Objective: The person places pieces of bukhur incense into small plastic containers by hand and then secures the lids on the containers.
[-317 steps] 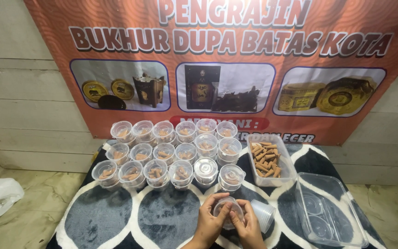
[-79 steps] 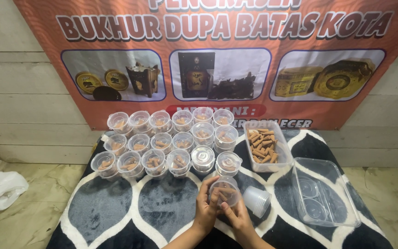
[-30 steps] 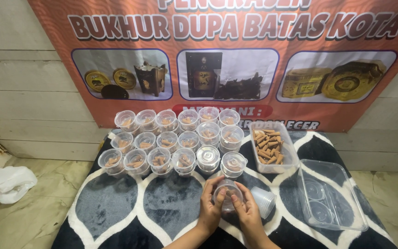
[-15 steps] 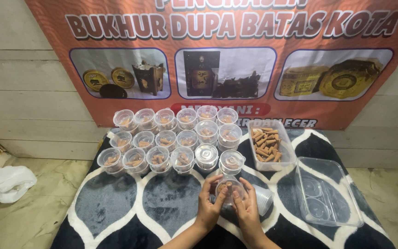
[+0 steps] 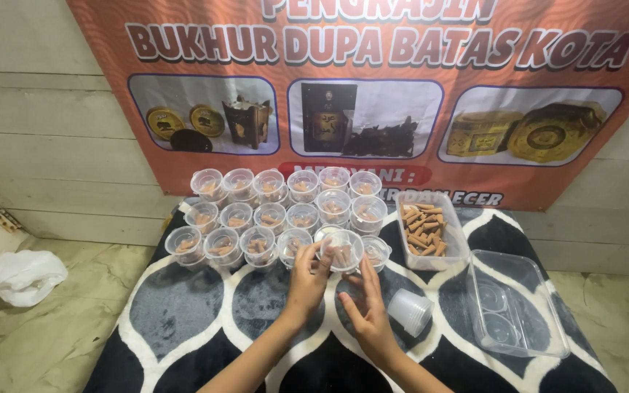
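Cup (image 5: 343, 251) in left hand (image 5: 307, 275), just above right hand (image 5: 368, 311)

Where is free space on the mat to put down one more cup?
Bare mat lies left of the left hand, in front of the filled cups. A smaller patch lies between the empty lying cup and the clear tray. It is crowded around the cup rows and the stick box.

Single head view looks down and forward; fairly near.
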